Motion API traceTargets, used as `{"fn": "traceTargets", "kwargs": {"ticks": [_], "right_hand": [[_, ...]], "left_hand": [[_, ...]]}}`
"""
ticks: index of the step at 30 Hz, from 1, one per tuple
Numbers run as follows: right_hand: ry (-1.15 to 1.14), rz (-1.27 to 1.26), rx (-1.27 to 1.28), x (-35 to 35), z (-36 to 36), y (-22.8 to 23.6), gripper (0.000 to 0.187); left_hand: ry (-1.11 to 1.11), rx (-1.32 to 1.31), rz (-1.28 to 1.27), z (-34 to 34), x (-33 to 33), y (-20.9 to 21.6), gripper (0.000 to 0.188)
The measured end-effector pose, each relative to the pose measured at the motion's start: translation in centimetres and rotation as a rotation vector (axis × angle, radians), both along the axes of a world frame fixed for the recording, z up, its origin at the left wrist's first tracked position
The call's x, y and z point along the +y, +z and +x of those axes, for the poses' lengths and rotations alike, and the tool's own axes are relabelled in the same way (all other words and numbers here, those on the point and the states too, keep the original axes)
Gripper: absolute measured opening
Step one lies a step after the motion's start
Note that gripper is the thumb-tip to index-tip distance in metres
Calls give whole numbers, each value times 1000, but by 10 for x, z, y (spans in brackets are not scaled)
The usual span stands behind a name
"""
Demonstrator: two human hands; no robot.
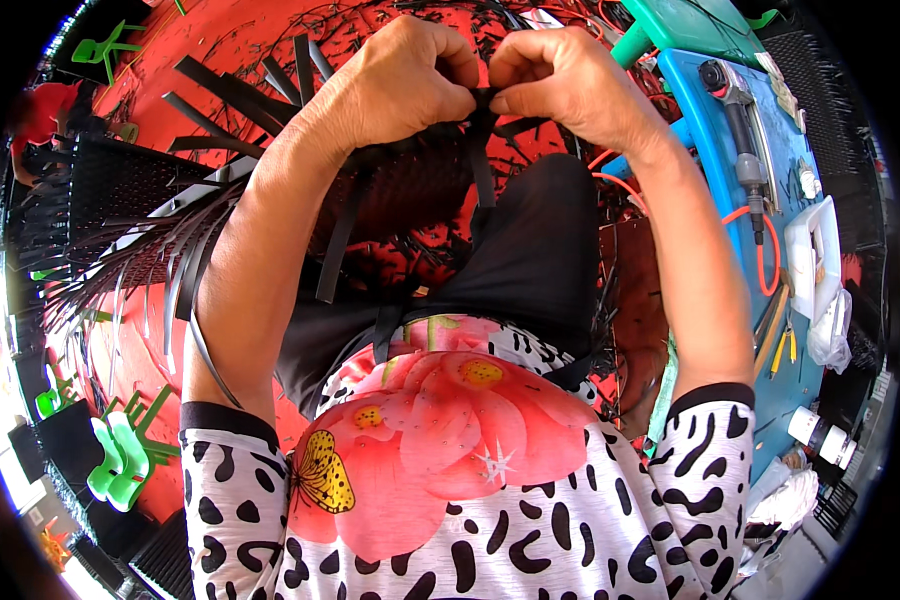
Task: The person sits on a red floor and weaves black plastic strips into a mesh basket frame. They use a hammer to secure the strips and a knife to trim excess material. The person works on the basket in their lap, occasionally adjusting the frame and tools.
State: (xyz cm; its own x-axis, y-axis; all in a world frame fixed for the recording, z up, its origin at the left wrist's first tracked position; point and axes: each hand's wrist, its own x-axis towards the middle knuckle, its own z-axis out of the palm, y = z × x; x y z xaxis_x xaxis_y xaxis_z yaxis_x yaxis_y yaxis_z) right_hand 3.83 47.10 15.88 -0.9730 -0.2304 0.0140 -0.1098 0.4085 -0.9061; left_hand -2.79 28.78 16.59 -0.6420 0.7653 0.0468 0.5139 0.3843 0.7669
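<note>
Black woven plastic-strip panel (410,190), dark lattice with loose flat strips fanning out at its edges, propped on lap over black trousers (540,260), against red floor (200,40). Top edge held up between both hands, upper centre of view. More black flat strips (220,100) scattered on floor beyond panel, upper left. Second woven black piece with long trailing strips (120,230) at left, apart from hands.

Blue plastic table (710,150) along right side, bearing grey handheld power tool (740,120) with orange cable (765,265), white rectangular container (810,250), yellow-handled pliers (788,345), white bottle (815,430). Green plastic stool (680,25) at upper right. Small green plastic pieces (120,460) at lower left.

Left hand (395,80) curled tight, fingers folded in, pinching a black strip end (480,100) at panel's top edge. Right hand (565,80) likewise closed, thumb and forefinger pinching same strip end. Knuckles of both nearly touching, hands pressed close together. One narrow strip (483,180) hanging straight down from pinch point.
</note>
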Motion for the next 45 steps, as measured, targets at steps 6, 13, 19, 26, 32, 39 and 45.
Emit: {"fn": "traceTargets", "kwargs": {"ticks": [6, 13, 19, 26, 32, 39, 45], "right_hand": [[266, 179, -92, 7, -25, 21, 16], [241, 150, -172, 3, -27, 23, 16], [156, 152, -11, -5, -9, 20, 25], [140, 391, 366, -6, -3, 9, 25], [111, 477, 476, -10, 7, 8, 23], [40, 300, 422, -9, 16, -5, 20], [-117, -103, 187, -8, 23, -24, 28]], "left_hand": [[-17, -63, -52, -3, 2, 1, 14], [63, -24, -49, 7, 2, 6, 13], [3, 215, 34, 14, -4, -2, 16], [-33, 338, 146, 24, -5, -4, 19], [-14, 524, 180, 34, -8, -8, 22], [23, 569, 189, 34, -12, -17, 22], [50, 518, 170, 30, -10, -16, 19]]}}
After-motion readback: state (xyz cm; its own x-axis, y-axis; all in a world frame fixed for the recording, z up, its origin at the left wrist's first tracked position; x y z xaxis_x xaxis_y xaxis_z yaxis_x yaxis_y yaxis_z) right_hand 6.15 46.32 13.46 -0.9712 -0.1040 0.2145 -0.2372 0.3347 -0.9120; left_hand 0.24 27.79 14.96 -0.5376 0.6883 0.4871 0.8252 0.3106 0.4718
